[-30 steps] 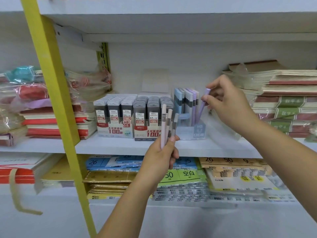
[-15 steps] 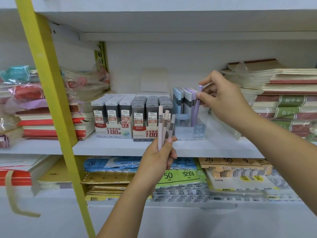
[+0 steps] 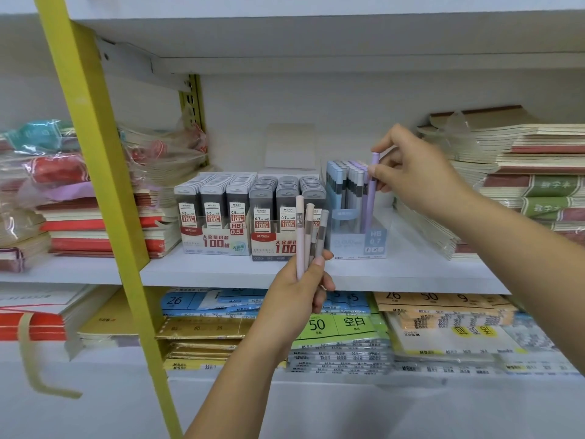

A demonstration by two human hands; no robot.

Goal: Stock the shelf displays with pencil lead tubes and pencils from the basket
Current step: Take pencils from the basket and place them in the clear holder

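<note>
Left of the yellow upright (image 3: 95, 172), wrapped notebooks (image 3: 95, 223) are stacked on the white shelf (image 3: 221, 270). Next come two display boxes of grey lead cases, marked 0.5 (image 3: 215, 217) and 0.7 (image 3: 281, 223). In front of them the left hand (image 3: 297, 293) grips a small fan of slim lead tubes (image 3: 299, 236), held upright. Just beside it, the pale blue display box (image 3: 357, 242) holds rows of tubes. The right hand (image 3: 421, 179) pinches a purple lead tube (image 3: 371, 191) near its top, with the lower end down inside the box's right side. More notebooks (image 3: 522, 172) are piled at the far right.
</note>
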